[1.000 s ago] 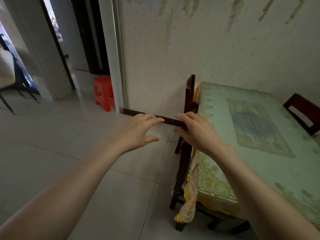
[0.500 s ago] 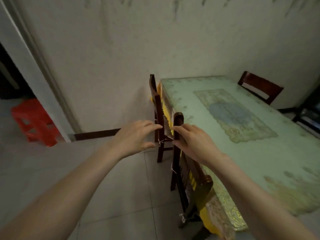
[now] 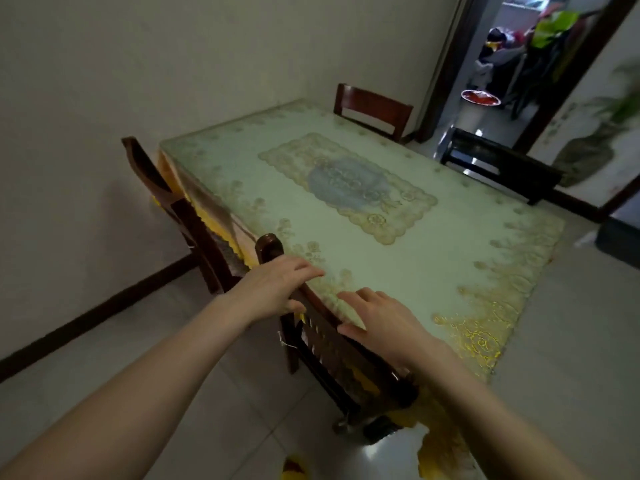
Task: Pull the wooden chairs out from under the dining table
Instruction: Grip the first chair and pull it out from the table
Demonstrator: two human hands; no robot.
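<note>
The dining table (image 3: 450, 258) wears a green patterned cloth with yellow fringe. A dark wooden chair (image 3: 329, 348) is tucked against its near edge. My left hand (image 3: 273, 289) lies over this chair's top rail beside the left post, fingers over the top and thumb below. My right hand (image 3: 384, 320) rests further right on the same rail, fingers spread toward the tabletop. A second wooden chair (image 3: 194, 223) is tucked in at the left side by the wall. A third chair (image 3: 374, 107) stands at the far end.
A darker chair (image 3: 498, 161) stands at the table's right side. Behind it a doorway (image 3: 485, 81) opens onto a cluttered room. The wall with a dark skirting board (image 3: 86, 317) runs close along the left. Pale tiled floor (image 3: 173, 393) lies around me.
My view has swung right, from the left doorway to over the table. Both hands have come down from in front of the chair's post onto the near chair's top rail.
</note>
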